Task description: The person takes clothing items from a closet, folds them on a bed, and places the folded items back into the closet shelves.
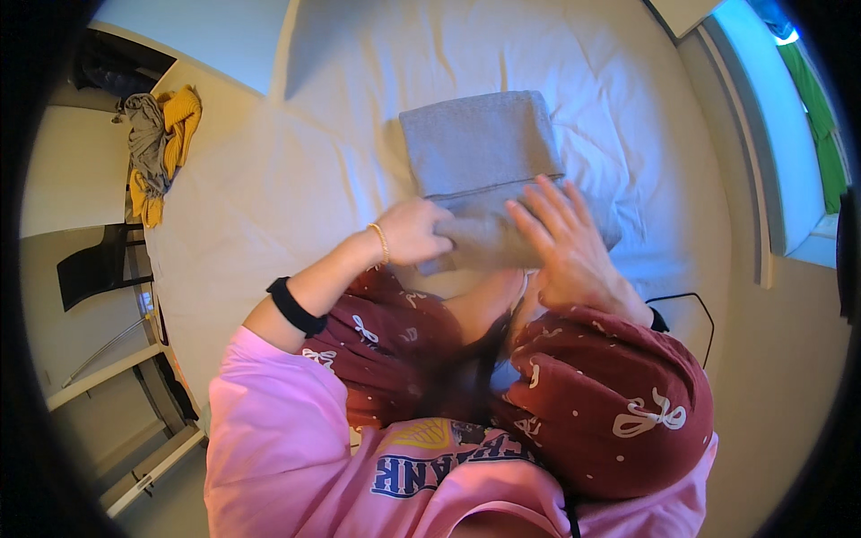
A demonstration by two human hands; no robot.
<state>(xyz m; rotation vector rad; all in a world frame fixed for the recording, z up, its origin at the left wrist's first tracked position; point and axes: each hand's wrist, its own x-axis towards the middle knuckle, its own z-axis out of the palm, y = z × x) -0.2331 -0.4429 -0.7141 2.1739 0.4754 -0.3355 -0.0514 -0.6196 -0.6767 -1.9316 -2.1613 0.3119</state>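
Note:
In front of my crossed legs lies a folded grey garment (481,144) on a bed with a pale sheet (329,195). Its far part is a neat flat rectangle, while the near part is looser and slightly blurred. My left hand (416,231) is at the garment's near left corner, fingers curled around the fabric edge. Over the near right part, my right hand (568,239) rests palm down with its fingers spread and nothing gripped.
A yellow knit garment and a grey cloth (146,148) hang at the bed's left edge. Beyond that edge are a black chair (94,265) and a ladder (107,387). A wall with a window (773,134) borders the right side. A black cable (706,316) lies near my right knee.

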